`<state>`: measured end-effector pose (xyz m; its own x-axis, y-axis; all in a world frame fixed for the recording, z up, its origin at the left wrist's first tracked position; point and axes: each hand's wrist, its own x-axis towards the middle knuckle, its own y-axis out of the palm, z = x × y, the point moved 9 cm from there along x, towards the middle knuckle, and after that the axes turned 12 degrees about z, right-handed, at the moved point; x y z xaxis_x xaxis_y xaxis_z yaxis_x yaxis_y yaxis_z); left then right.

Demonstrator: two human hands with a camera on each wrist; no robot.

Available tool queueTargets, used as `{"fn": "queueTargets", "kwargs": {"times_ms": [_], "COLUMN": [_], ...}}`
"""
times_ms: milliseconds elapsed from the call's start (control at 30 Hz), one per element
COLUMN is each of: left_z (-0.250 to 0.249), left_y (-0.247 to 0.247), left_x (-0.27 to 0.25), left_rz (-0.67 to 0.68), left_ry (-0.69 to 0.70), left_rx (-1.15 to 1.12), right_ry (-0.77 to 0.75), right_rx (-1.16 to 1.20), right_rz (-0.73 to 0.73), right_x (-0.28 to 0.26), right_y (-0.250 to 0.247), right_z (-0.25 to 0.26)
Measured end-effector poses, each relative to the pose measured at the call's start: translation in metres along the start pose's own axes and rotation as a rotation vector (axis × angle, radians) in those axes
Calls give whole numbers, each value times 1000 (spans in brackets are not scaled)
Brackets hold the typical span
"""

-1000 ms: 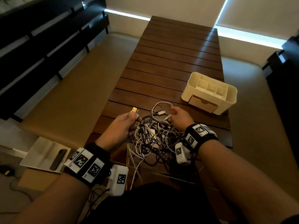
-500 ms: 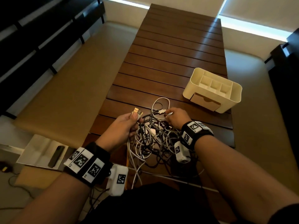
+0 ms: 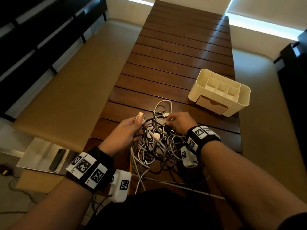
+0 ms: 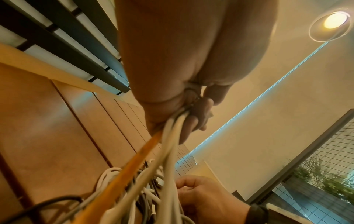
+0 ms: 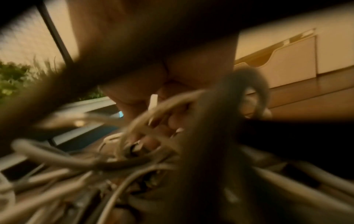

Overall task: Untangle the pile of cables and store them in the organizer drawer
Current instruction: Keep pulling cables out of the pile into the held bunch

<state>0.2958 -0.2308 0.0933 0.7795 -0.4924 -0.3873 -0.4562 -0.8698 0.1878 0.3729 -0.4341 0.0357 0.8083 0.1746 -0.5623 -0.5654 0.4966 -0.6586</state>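
Note:
A tangled pile of white, grey and black cables (image 3: 157, 143) lies on the near end of the slatted wooden table (image 3: 174, 63). My left hand (image 3: 131, 128) grips a bundle of cable ends, their USB plugs (image 3: 141, 115) sticking up past my thumb; the left wrist view shows white and orange cables (image 4: 166, 141) running out of the fist. My right hand (image 3: 178, 121) is at the pile's far right side, its fingers pinching a white cable by its plug (image 3: 165, 115); the right wrist view is blurred. The cream organizer (image 3: 221, 92) stands to the right, with its drawer (image 3: 212, 105) shut.
Beige padded benches (image 3: 69, 90) flank the table on both sides. A white tray with a dark phone (image 3: 56, 159) sits on a box at the lower left. Dark slatted furniture (image 3: 33, 39) lines the left wall. More cables trail off the table's near edge.
The head camera has tilted further down, so hands and pile sit higher in view. My right hand has shifted slightly left within the pile. My left hand keeps its hold.

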Motion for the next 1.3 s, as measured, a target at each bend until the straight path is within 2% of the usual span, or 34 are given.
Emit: {"fn": "queueTargets", "kwargs": {"times_ms": [100,200,267,433,500,567,700,900,967,1067,1233,1300], "left_z": [-2,-5,-7,-15,-19,-23,-29,-31,-30,-29,-26,-25], "left_y": [-1,2,8,22,24,24,25,30,31,33,33,31], "left_x": [-4,-5,-6,-18,-26,-34,-51,-67,-72,-78,-86,-89], "left_rz": [-18,-23,-7,20,18,7,-26,-16,-16,-13,-19,-26], "left_ry": [3,1,5,47,68,82,112,181,182,189,190,188], "left_rx": [6,8,13,24,21,52,97,77,78,70,77,77], "right_ry": [-112,-164,-142,-42,34,129,151,191,156,91,214,224], "right_rx": [293,453,419,63,69,154,275,188,151,97,-42,-141], "right_rz": [-49,-137,-235,-441,-477,-417,-40,135,141,57,49,-71], "right_x": [-17,-37,-48,-75,-84,-82,-76,-103,-107,-109,-110,-113], "right_y": [-8,-19,-27,-46,-52,-50,-18,4,6,4,11,-1], "right_z": [5,5,2,3,-5,-22,-28,-12,-6,-2,-18,-12]}}
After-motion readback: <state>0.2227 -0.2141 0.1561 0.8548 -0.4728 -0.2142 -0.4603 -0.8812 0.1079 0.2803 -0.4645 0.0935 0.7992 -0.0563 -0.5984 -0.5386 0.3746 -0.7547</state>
